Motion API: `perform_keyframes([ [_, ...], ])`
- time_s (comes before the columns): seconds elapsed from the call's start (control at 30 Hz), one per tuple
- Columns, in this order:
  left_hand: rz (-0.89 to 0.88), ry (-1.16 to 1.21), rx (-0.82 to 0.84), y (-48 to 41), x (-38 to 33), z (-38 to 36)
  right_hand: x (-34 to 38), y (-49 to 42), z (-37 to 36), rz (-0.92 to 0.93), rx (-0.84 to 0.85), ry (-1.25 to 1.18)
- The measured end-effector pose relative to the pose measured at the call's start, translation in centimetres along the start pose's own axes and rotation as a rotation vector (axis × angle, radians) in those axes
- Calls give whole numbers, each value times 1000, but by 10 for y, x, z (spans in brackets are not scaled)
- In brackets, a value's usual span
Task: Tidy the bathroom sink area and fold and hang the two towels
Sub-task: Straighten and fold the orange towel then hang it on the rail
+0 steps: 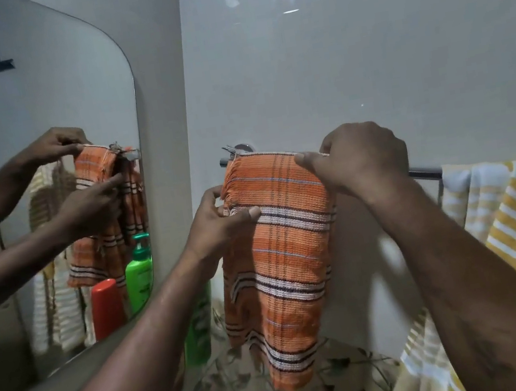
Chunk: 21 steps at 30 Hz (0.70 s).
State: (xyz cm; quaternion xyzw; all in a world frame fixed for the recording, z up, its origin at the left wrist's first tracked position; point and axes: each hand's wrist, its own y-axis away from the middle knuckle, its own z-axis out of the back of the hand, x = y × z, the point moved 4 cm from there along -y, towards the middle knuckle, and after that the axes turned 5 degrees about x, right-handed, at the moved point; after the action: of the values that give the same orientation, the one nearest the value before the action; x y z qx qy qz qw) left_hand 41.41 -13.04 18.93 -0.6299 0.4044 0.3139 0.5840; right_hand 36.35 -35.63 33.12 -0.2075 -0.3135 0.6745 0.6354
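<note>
An orange towel (280, 259) with white and dark stripes hangs folded over the left end of a chrome towel rail (423, 171) on the white wall. My left hand (220, 225) pinches the towel's fringed left edge just below the rail. My right hand (359, 159) grips the towel's top right part on the rail. A yellow and white striped towel (503, 217) hangs over the rail's right part, beside my right forearm.
A mirror (41, 162) on the left wall reflects both hands and the towels. A green pump bottle (198, 326) stands behind my left forearm near the wall corner; the mirror also shows a red bottle. A floral patterned countertop (340, 381) lies below.
</note>
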Motion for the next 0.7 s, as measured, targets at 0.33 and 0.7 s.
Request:
perform_keyframes([
  [0.33,147,-49,49,37,51,9,-18,111,-62,61,-399,-591],
  [0.7,167,-143,-395,121,128,27,-37,181,-198,-400,425,-1069],
])
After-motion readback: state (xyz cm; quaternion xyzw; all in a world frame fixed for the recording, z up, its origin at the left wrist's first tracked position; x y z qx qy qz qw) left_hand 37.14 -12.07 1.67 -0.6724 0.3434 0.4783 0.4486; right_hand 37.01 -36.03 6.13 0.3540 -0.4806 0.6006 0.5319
